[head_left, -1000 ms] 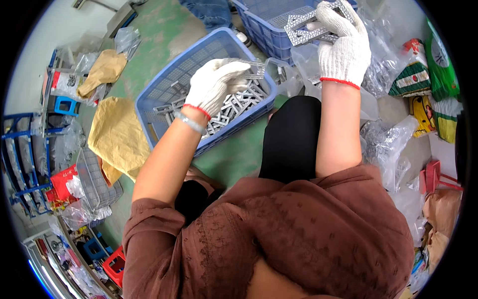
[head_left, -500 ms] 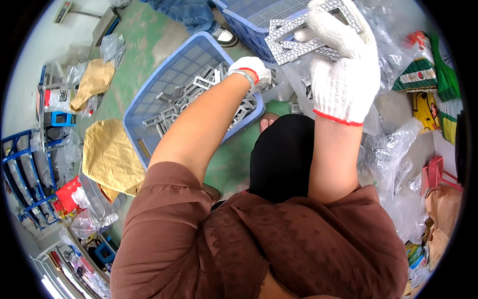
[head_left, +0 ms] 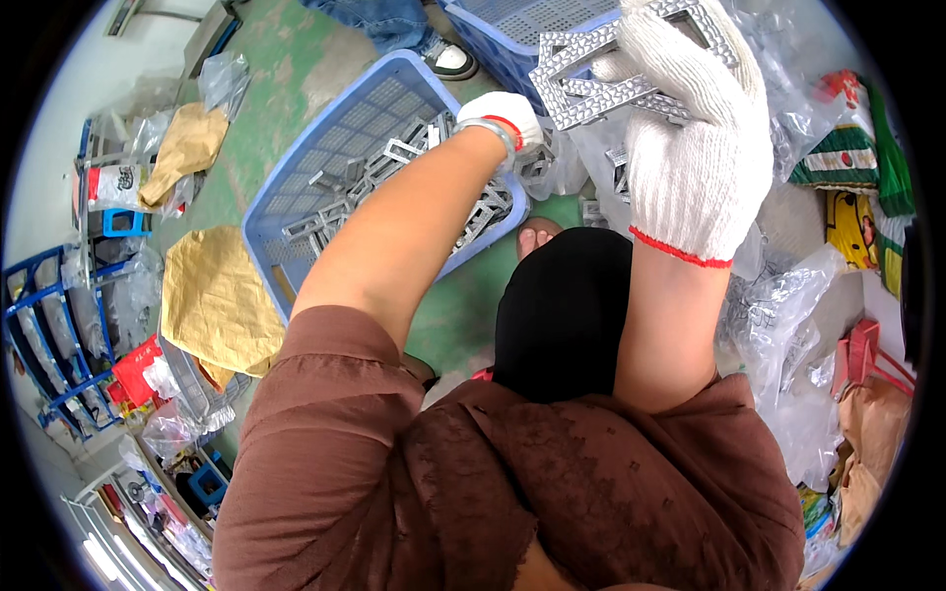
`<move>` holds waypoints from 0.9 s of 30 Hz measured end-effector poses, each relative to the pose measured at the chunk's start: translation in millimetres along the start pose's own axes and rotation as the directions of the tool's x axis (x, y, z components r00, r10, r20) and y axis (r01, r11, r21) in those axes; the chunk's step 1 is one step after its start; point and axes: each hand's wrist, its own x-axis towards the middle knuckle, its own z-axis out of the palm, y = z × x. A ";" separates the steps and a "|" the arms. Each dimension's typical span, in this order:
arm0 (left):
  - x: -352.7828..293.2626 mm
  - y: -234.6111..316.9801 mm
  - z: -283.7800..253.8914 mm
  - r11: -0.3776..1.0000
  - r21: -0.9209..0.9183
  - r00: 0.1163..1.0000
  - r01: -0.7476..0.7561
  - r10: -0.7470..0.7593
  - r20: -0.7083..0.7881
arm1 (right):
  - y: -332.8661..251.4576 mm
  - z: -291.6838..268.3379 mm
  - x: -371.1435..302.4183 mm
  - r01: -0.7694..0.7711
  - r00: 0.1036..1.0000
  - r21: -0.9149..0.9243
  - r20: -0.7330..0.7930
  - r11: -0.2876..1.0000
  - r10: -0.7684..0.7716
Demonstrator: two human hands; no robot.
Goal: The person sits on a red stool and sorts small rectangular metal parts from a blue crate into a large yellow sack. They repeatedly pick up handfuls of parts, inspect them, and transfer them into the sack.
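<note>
Your right hand [head_left: 695, 148], in a knitted white cotton glove, has its fingers clamped on a flat, dimpled silver metal frame [head_left: 591, 74]. Your gloved left hand [head_left: 507, 118] reaches over the blue perforated plastic basket [head_left: 325, 163] of grey metal pieces [head_left: 394, 163]; whether its fingers grip anything can't be told.

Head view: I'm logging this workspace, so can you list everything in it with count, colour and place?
basket: one, blue, on the green floor, ahead left
metal frames: many, silver, loose in the basket
crate: one, blue, top centre
paper sacks: two, tan, left of the basket
plastic bags: several, clear, right side
shoe: one, white and black, another person's, top
left hand: white glove, reaching over the basket's right rim
right hand: white glove, raised, fingers closed on a frame stack, silver
</note>
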 end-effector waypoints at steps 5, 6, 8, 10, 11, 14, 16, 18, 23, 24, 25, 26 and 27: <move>-45.9 -3.0 -44.2 0.902 -0.432 1.000 -0.022 0.021 -0.008 | 10.8 -8.4 6.9 -0.091 0.996 0.017 0.024 0.996 0.090; -74.8 -0.6 -63.4 0.809 -0.586 0.998 0.053 -0.026 0.054 | 8.3 -8.1 5.4 -0.177 0.978 0.087 0.127 0.980 0.165; -105.0 -13.1 -62.6 0.144 -0.989 0.999 0.034 -0.038 0.029 | 20.2 -16.2 12.0 -0.268 0.939 0.137 0.257 0.954 0.227; -136.9 -26.6 -69.7 -0.197 -0.980 1.000 -0.019 -0.022 -0.015 | 25.2 -12.9 12.3 -0.393 0.877 0.247 0.391 0.886 0.280; -155.0 -30.7 -74.3 -0.276 -0.961 0.999 -0.036 0.005 -0.039 | 35.4 -14.7 13.7 -0.392 0.892 0.170 0.309 0.904 0.329; -216.3 -26.8 -95.5 -0.350 -0.936 0.995 -0.038 0.075 -0.068 | 52.1 6.2 2.1 -0.438 0.860 0.039 0.311 0.898 0.405; -248.3 -21.0 -94.9 -0.162 -0.981 0.993 -0.103 0.039 -0.110 | 61.9 24.6 -7.3 -0.416 0.815 -0.045 0.426 0.908 0.394; -272.7 -25.2 -93.6 -0.239 -0.954 0.977 -0.179 0.073 -0.202 | 70.0 38.6 -26.8 -0.377 0.788 -0.140 0.470 0.916 0.397; -329.2 -40.5 -81.5 -0.098 -0.895 0.886 -0.436 -0.220 -0.408 | 108.1 62.8 -79.3 -0.270 0.800 -0.281 0.467 0.921 0.377; -339.6 -41.7 -71.3 -0.016 -0.840 0.820 -0.542 -0.229 -0.524 | 120.2 61.3 -87.4 -0.198 0.790 -0.340 0.500 0.919 0.355; -347.3 -44.0 -62.4 0.003 -0.791 0.770 -0.612 -0.226 -0.597 | 128.8 60.5 -94.3 -0.117 0.782 -0.389 0.531 0.914 0.326; -353.1 -56.8 -52.8 0.138 -0.809 0.773 -0.572 -0.239 -0.587 | 137.1 59.9 -101.3 -0.033 0.774 -0.429 0.560 0.903 0.295; -359.4 -72.5 -47.0 0.265 -0.813 0.775 -0.518 -0.257 -0.577 | 134.1 73.7 -114.2 -0.371 0.768 -0.321 0.422 0.872 0.482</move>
